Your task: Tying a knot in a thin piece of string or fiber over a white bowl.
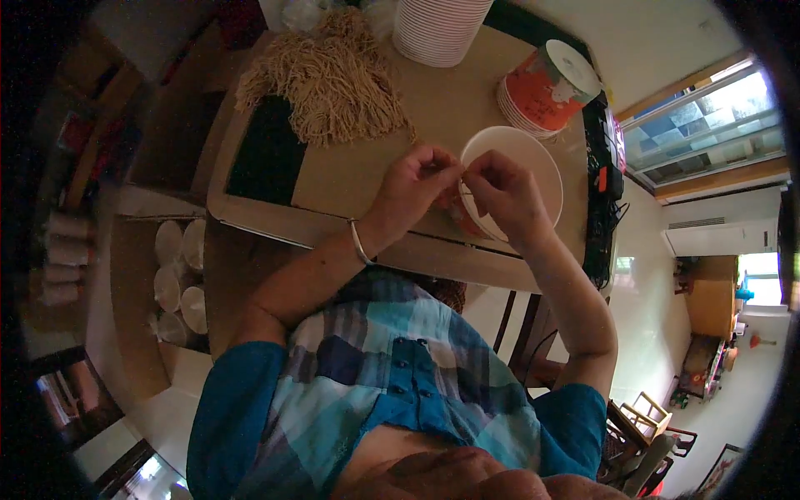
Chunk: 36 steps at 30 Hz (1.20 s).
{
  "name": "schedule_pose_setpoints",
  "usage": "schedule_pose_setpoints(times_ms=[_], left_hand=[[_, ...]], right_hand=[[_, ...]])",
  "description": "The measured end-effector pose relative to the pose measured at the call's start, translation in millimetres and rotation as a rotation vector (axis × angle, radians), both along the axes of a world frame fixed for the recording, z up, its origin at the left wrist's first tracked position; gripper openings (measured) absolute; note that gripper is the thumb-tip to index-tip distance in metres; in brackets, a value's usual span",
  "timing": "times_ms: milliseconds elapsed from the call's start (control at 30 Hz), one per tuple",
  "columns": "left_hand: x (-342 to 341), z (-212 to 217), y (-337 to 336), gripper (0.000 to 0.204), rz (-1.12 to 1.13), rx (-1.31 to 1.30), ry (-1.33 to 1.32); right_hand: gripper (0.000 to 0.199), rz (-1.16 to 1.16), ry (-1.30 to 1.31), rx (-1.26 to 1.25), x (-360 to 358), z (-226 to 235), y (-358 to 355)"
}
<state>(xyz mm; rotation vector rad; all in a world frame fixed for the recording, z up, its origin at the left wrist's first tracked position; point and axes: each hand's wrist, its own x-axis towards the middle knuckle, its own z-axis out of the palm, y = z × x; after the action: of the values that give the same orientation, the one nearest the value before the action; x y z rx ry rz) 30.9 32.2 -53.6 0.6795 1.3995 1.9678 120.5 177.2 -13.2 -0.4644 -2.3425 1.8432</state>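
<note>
My left hand (415, 185) and my right hand (508, 190) meet fingertip to fingertip, both closed in a pinch. A thin tan cord (465, 174) shows between the fingertips; most of it is hidden by the fingers. Under and behind them stands a large paper bucket (547, 167), white inside and orange-red outside, at the table's near edge. My right hand overlaps its opening, while my left is at the left side of its rim. A heap of loose tan cords (342, 83) lies at the back left of the table.
A tall stack of white buckets (440, 29) rises at the far edge. Upside-down printed orange buckets (550, 90) are stacked at the back right. Black cables and a power strip (611, 179) run along the right edge. An open box of white cones (169, 287) sits lower left.
</note>
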Motion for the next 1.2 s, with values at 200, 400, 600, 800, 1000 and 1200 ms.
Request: schedule_pose_setpoints(times_ms=[200,400,600,800,1000,1200], left_hand=[[3,-2,-2,0.008,0.078,-0.026,0.019],[8,-7,-7,0.003,0.110,0.068,0.105],[10,-9,-8,0.007,0.184,0.055,0.319],[13,3,-11,0.009,0.224,-0.015,0.471],[14,10,-14,0.019,0.277,-0.142,0.729],[15,7,-16,0.023,0.292,-0.237,0.982]], right_hand=[[0.009,-0.011,-0.063,-0.061,0,10,-2],[0.010,-0.014,-0.099,-0.138,1,9,3],[0.011,-0.014,-0.091,-0.177,0,6,4],[0.008,-0.020,-0.073,-0.210,1,5,3],[0.009,-0.002,-0.025,-0.292,4,4,6],[0.009,-0.037,-0.087,-0.259,2,9,3]])
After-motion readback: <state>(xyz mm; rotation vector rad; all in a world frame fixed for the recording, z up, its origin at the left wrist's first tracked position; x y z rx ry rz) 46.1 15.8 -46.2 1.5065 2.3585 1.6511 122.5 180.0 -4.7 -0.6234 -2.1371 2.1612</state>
